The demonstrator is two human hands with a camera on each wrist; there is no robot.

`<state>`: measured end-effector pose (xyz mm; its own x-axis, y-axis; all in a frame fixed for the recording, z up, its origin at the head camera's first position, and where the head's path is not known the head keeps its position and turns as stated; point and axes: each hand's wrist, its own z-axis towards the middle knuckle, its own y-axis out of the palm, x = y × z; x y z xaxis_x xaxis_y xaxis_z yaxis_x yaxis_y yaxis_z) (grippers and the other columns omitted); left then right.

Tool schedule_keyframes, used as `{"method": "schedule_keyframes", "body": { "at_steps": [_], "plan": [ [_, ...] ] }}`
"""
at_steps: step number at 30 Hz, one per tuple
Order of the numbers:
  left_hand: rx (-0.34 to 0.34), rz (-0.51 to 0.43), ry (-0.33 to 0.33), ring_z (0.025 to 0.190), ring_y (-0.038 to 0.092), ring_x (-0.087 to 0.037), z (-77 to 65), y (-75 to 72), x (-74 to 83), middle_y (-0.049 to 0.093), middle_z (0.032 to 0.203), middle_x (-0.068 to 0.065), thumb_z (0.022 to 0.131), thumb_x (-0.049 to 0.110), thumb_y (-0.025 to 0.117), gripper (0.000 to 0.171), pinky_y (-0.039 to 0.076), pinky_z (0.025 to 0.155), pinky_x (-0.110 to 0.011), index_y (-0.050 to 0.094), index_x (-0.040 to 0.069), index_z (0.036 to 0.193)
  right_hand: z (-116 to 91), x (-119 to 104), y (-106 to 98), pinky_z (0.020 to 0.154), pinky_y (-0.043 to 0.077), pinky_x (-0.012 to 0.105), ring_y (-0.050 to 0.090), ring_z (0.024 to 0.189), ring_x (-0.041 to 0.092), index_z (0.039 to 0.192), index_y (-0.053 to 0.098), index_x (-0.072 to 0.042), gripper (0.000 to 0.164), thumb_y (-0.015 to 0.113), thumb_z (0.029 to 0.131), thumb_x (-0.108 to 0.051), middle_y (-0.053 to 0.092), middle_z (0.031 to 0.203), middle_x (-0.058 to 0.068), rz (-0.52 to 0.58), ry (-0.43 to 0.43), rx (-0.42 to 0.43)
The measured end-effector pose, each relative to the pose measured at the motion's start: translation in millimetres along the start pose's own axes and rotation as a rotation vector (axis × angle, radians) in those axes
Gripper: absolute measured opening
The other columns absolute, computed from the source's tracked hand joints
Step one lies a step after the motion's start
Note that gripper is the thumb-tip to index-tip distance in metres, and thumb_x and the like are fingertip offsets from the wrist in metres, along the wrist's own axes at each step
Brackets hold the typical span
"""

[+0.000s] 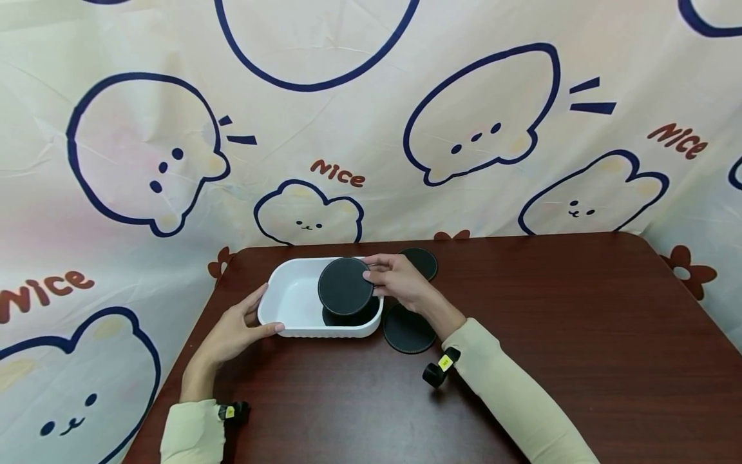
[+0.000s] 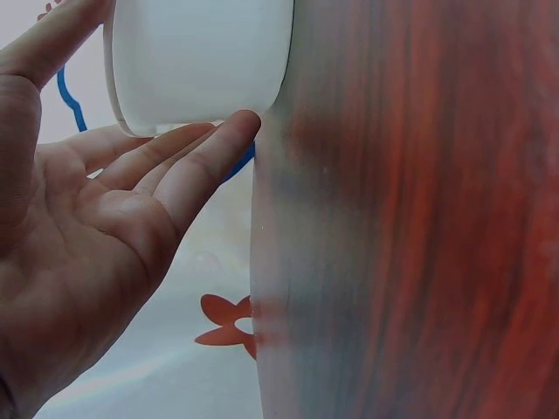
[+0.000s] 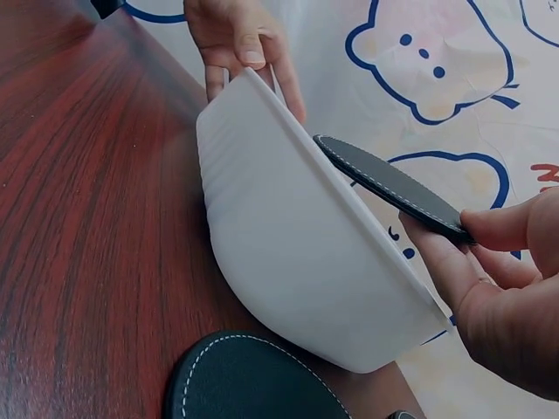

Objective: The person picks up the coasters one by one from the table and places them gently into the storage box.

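Pinching disc (image 1: 346,287) edge, right grip (image 1: 397,280) overhangs tray (image 1: 292,299) rim; left grip (image 1: 236,332) holds opposite end.

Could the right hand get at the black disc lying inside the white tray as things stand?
Probably not yet: the right hand pinches another black disc, held above the tray and, in the head view, partly covering the lower disc. Once free, it looks close enough.
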<state>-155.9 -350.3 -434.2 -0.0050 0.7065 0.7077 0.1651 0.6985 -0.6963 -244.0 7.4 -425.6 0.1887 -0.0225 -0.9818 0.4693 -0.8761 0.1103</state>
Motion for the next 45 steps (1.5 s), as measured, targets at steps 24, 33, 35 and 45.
{"method": "schedule_keyframes", "body": {
  "at_steps": [24,33,35,45],
  "plan": [
    [0.001,-0.014,0.004,0.148,0.053,-0.047,-0.9,0.8,0.1,0.033,0.172,-0.028,0.093,0.041,0.084,0.108,0.050,0.112,-0.056,0.018,0.008,0.172,9,-2,15,0.085,0.067,0.035,0.079,0.097,0.019,0.142,0.066,0.000,0.037,0.066,0.105,-0.003,0.072,0.134,0.023,-0.144,-0.029,0.027],
    [-0.003,-0.014,0.008,0.147,0.053,-0.048,0.3,-0.3,0.2,0.033,0.172,-0.028,0.094,0.038,0.084,0.106,0.052,0.112,-0.057,0.019,0.008,0.172,11,-2,20,0.088,0.067,0.040,0.076,0.114,0.027,0.137,0.071,-0.007,0.032,0.069,0.104,-0.008,0.073,0.136,0.019,-0.312,-0.055,0.029],
    [-0.003,-0.013,0.009,0.147,0.053,-0.048,0.5,-0.7,0.3,0.033,0.172,-0.028,0.094,0.038,0.084,0.106,0.052,0.112,-0.057,0.019,0.008,0.172,10,-2,21,0.089,0.067,0.041,0.076,0.115,0.028,0.136,0.072,-0.008,0.031,0.069,0.105,-0.009,0.074,0.134,0.017,-0.346,-0.061,0.033],
    [0.004,-0.015,0.012,0.147,0.052,-0.049,-0.1,-0.1,-0.3,0.033,0.172,-0.028,0.094,0.037,0.085,0.106,0.052,0.112,-0.058,0.020,0.007,0.172,1,-13,11,0.109,0.059,0.045,0.071,0.131,0.027,0.140,0.070,-0.008,0.034,0.068,0.106,-0.017,0.074,0.139,0.010,-0.730,-0.242,0.124]
  ]
}}
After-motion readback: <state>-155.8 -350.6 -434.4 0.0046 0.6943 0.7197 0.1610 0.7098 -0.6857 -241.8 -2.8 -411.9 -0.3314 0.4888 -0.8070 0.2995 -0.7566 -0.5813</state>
